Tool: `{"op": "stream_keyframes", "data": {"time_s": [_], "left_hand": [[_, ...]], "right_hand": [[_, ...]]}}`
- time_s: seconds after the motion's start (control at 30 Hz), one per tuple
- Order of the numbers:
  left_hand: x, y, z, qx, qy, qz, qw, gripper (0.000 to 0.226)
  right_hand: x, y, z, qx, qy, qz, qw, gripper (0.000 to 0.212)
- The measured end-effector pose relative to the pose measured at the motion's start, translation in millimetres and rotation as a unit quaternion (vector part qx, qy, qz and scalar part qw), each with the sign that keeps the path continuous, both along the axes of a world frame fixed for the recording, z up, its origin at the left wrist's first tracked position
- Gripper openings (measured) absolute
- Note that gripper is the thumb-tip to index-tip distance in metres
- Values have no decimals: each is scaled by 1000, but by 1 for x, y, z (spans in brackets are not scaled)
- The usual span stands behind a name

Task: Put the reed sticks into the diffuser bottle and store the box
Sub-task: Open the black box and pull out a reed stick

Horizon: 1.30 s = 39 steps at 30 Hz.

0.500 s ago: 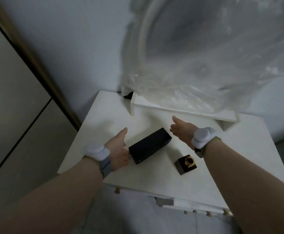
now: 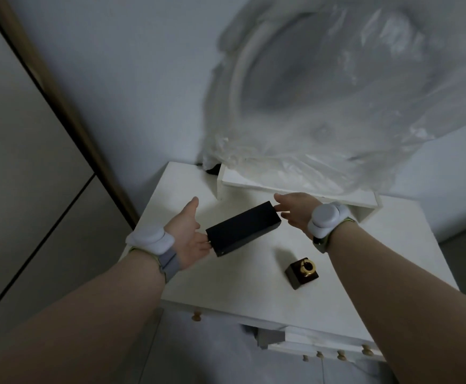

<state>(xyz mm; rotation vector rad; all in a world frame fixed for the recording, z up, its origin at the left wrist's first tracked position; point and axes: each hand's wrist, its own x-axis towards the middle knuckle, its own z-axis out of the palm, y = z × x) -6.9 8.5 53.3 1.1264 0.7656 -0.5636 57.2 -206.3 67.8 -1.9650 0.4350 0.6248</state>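
A long black box (image 2: 243,228) lies at an angle on the white table top (image 2: 226,284). My left hand (image 2: 190,234) has its fingers against the box's near left end, thumb raised and spread. Against the far right end rest the fingertips of my right hand (image 2: 295,212), so the box sits clamped between both hands. A small dark square diffuser bottle (image 2: 302,273) with a gold neck stands upright to the right of the box, close to my right forearm. No reed sticks are visible.
A low white shelf riser (image 2: 295,189) runs along the back of the table, with a large round object wrapped in clear plastic (image 2: 337,92) on it. Wooden drawer knobs (image 2: 195,317) line the front edge. A wall and brown trim (image 2: 60,106) stand to the left.
Both hands have closed in on the black box, from just beside it to touching its two ends. The bottle has not moved.
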Motion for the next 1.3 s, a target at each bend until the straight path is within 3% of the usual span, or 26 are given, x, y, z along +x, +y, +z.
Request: {"op": "stream_keyframes", "data": {"time_s": [0.33, 0.57, 0.63, 0.73, 0.83, 0.93, 1.03, 1.1, 1.17, 1.3], "left_hand": [[-23, -9, 85, -2, -81, -8, 997, 89], [-41, -24, 140, 74, -162, -51, 983, 69], [-46, -32, 153, 145, -201, -79, 966, 64], [-53, -42, 162, 338, -304, -141, 879, 54], [-59, -57, 161, 470, -397, -216, 758, 90], [-62, -70, 156, 532, -426, -299, 668, 100], [-64, -80, 153, 545, -446, -336, 625, 94], [-68, -82, 150, 534, -470, -330, 620, 76], [-69, -79, 145, 509, -486, -314, 638, 57], [-71, -76, 132, 455, -474, -315, 685, 63]], "right_hand": [[-46, -16, 82, -53, -164, 23, 985, 42], [-77, -25, 120, 85, -203, -65, 973, 56], [-85, -30, 128, 118, -201, -81, 969, 62], [-92, -30, 131, 168, -185, -98, 963, 62], [-101, -25, 130, 193, -183, -93, 959, 62], [-108, -17, 127, 208, -187, -84, 956, 58], [-117, -9, 122, 227, -173, -75, 956, 54], [-124, -6, 118, 235, -164, -72, 955, 50], [-130, -5, 112, 258, -156, -77, 950, 43], [-139, -16, 104, 311, -132, -95, 937, 27]]}}
